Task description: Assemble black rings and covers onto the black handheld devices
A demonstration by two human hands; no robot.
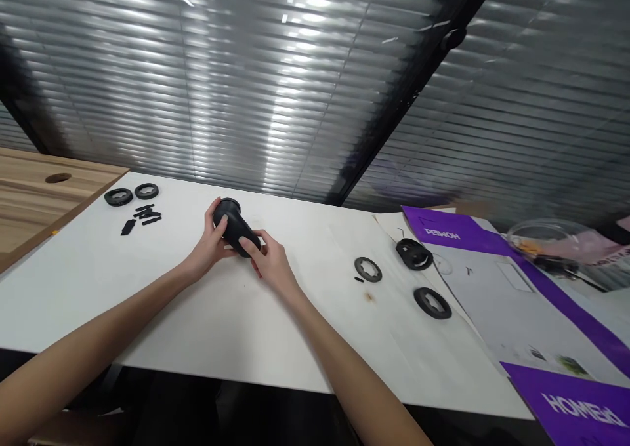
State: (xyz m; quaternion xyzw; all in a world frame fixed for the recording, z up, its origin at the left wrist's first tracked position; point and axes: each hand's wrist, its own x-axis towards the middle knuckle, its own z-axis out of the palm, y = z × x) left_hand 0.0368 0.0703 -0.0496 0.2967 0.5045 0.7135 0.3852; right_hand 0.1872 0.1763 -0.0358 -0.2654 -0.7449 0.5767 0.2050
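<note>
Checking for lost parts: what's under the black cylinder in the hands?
White surface shows around the black cylinder, held by the left hand and right hand. The patch directly beneath is covered by the cylinder and hands, so anything there cannot be seen.

black tube (229,208); white tabletop (98,288); grey sheet (482,302) with purple bands

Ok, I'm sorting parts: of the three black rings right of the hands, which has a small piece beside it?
The leftmost ring, with a small black piece at its lower left; the upper and lower rings further right have none.
</note>
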